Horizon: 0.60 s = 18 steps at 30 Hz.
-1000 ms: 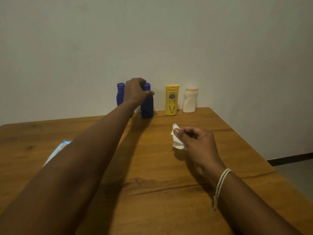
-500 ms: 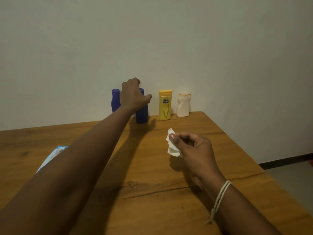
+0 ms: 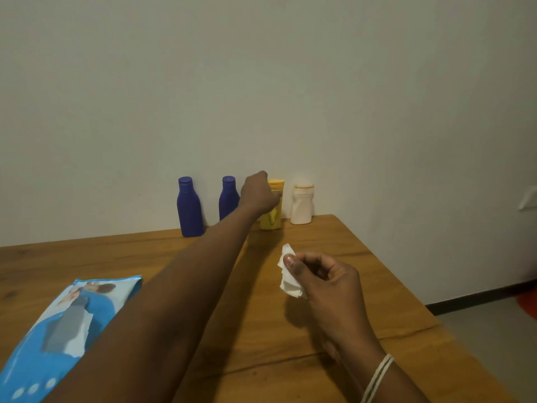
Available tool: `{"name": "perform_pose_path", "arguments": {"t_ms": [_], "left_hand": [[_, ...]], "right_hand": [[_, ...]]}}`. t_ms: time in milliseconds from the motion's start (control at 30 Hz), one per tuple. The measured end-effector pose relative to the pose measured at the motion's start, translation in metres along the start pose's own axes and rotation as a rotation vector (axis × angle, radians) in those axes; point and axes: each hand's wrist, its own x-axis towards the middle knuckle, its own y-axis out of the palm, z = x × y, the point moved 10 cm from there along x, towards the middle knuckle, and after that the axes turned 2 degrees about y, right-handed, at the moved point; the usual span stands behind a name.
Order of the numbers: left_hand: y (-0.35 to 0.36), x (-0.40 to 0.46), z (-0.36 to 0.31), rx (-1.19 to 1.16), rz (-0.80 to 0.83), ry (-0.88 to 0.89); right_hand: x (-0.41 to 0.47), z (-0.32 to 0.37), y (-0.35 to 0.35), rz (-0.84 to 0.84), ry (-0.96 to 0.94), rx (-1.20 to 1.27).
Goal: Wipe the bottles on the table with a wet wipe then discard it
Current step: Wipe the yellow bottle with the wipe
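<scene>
Several bottles stand in a row against the wall at the table's far edge: a blue bottle (image 3: 189,209), a second blue bottle (image 3: 228,197), a yellow bottle (image 3: 273,219) and a white bottle (image 3: 302,205). My left hand (image 3: 258,193) reaches across the table and is closed around the upper part of the yellow bottle, hiding its left side. My right hand (image 3: 325,282) hovers over the middle of the table, pinching a crumpled white wet wipe (image 3: 287,282) between thumb and fingers.
A blue pack of wet wipes (image 3: 58,330) lies on the wooden table (image 3: 377,301) at the near left, partly under my left forearm. The table's right edge drops to a grey floor (image 3: 494,330). A plain wall stands right behind the bottles.
My left hand has let go of the second blue bottle and moved right onto the yellow bottle. My right hand has kept the wipe in about the same place.
</scene>
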Motion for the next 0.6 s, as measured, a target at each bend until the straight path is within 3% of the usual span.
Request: {"name": "perform_pose_path", "arguments": {"t_ms": [133,267,467,600], "left_hand": [[0.001,-0.016,-0.004,-0.19,-0.05,-0.038],[-0.012,-0.063,-0.028,-0.282,-0.004,0.072],[-0.08,-0.15,-0.046,-0.439,0.021,0.134],[-0.12,-0.212,-0.061,-0.421,-0.018,0.209]], "right_hand": [[0.004,0.001,-0.005,-0.021,-0.003,-0.003],[0.003,0.005,-0.008,-0.045,-0.013,-0.014],[-0.01,0.037,-0.031,-0.146,0.075,0.13],[-0.043,0.124,-0.037,-0.276,-0.282,-0.112]]}}
